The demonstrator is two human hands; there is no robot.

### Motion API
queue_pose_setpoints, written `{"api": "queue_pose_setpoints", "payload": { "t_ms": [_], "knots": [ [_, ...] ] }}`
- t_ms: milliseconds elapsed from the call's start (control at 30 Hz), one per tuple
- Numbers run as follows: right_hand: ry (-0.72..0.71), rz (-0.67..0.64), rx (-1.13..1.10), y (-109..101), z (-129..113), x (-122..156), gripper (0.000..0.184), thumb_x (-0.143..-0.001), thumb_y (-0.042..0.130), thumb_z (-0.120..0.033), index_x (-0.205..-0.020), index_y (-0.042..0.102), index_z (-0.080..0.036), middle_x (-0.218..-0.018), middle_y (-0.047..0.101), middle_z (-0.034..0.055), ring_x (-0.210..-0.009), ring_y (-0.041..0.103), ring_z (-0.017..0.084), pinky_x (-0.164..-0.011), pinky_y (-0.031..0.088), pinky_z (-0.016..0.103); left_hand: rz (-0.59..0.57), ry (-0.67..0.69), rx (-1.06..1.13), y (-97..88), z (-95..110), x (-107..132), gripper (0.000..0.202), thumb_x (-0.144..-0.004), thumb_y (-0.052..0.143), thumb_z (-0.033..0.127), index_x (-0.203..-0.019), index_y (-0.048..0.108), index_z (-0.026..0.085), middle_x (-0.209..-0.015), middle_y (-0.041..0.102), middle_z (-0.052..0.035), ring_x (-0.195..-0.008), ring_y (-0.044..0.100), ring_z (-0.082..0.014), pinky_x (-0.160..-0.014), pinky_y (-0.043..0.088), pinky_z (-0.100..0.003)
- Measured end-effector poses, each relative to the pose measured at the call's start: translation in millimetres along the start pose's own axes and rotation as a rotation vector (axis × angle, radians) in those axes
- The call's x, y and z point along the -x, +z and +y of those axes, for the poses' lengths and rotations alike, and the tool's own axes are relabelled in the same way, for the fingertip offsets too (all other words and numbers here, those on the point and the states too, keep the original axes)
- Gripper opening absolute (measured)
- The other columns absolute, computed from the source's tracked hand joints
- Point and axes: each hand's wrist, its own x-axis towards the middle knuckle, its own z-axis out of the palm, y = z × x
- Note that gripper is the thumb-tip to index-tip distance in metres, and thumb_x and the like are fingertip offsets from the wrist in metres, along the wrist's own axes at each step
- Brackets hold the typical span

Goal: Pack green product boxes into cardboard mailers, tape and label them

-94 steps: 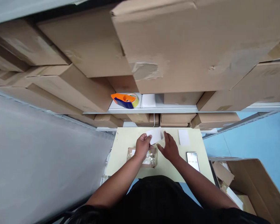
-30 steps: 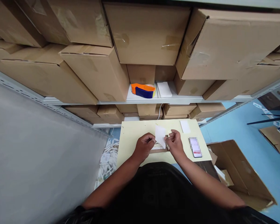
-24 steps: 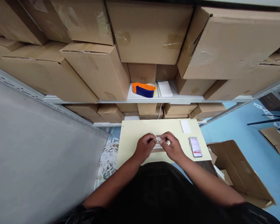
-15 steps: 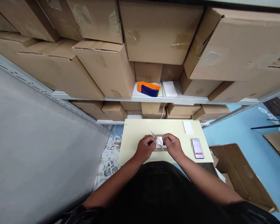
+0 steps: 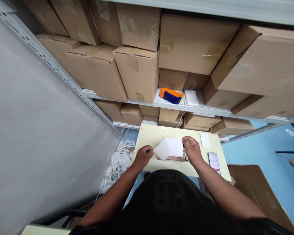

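Mid-frame over the cream table, the right hand pinches the right edge of a white sheet just above a brown packet, left hand curled shut by its left corner (grip unclear); best, prob., to hold it taut & square w/ the packet.

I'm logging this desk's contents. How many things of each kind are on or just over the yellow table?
White sheets: 2 (held sheet, lying sheet)
Brown packet: 1
Phone: 1
Total: 4
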Motion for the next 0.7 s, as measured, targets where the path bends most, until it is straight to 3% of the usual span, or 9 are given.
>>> {"api": "queue_pose_setpoints", "payload": {
  "t_ms": [167, 367, 467, 567, 700],
  "knots": [
    [0.045, 0.026, -0.074, 6.0, -1.4, -3.4, 0.013, -0.074, 0.063, -0.034, -0.068, 0.061, -0.022, -0.059, 0.053, -0.0036, -0.054, 0.045, 0.013, -0.053, 0.036, 0.025, 0.13, -0.1, -0.127, -60.4, -50.9, 12.7, 0.017, -0.064, 0.056, 0.037, -0.061, 0.057, 0.021, -0.059, 0.05, 0.0032, -0.063, 0.046, -0.0149, -0.061, 0.034, -0.025],
    [0.092, 0.045, -0.118, 12.1, -4.6, -3.5, 0.013, -0.071, 0.066, -0.033, -0.069, 0.062, -0.021, -0.055, 0.05, -0.0047, -0.051, 0.041, 0.012, -0.05, 0.033, 0.026, 0.266, -0.191, -0.36, -135.0, -90.3, 31.9, 0.022, -0.075, 0.051, 0.039, -0.062, 0.054, 0.021, -0.059, 0.051, 0.0032, -0.062, 0.049, -0.0153, -0.061, 0.035, -0.025],
    [0.095, 0.025, -0.122, 13.8, -5.5, -0.9, 0.013, -0.072, 0.066, -0.033, -0.069, 0.062, -0.021, -0.056, 0.051, -0.0045, -0.051, 0.043, 0.012, -0.05, 0.034, 0.025, 0.256, -0.263, -0.617, -168.9, -110.1, 34.4, 0.029, -0.084, 0.045, 0.041, -0.067, 0.058, 0.021, -0.062, 0.057, 0.0009, -0.066, 0.056, -0.0179, -0.063, 0.038, -0.026],
    [0.071, -0.005, -0.072, 14.6, -6.1, 3.1, 0.013, -0.074, 0.065, -0.031, -0.068, 0.062, -0.021, -0.055, 0.055, -0.0038, -0.052, 0.048, 0.012, -0.052, 0.039, 0.025, 0.178, -0.381, -0.961, -196.8, -129.8, 30.2, 0.038, -0.091, 0.039, 0.043, -0.079, 0.066, 0.02, -0.08, 0.07, -0.0083, -0.082, 0.066, -0.0251, -0.07, 0.043, -0.03],
    [0.089, -0.069, 0.011, 13.8, -5.1, 6.9, 0.013, -0.077, 0.063, -0.032, -0.072, 0.064, -0.021, -0.049, 0.056, -0.0039, -0.049, 0.05, 0.013, -0.052, 0.04, 0.024, 0.068, -0.527, -1.233, -213.1, -140.9, 14.6, 0.043, -0.092, 0.041, 0.041, -0.096, 0.074, 0.014, -0.11, 0.073, -0.0221, -0.103, 0.069, -0.0355, -0.081, 0.049, -0.04]
  ]
}}
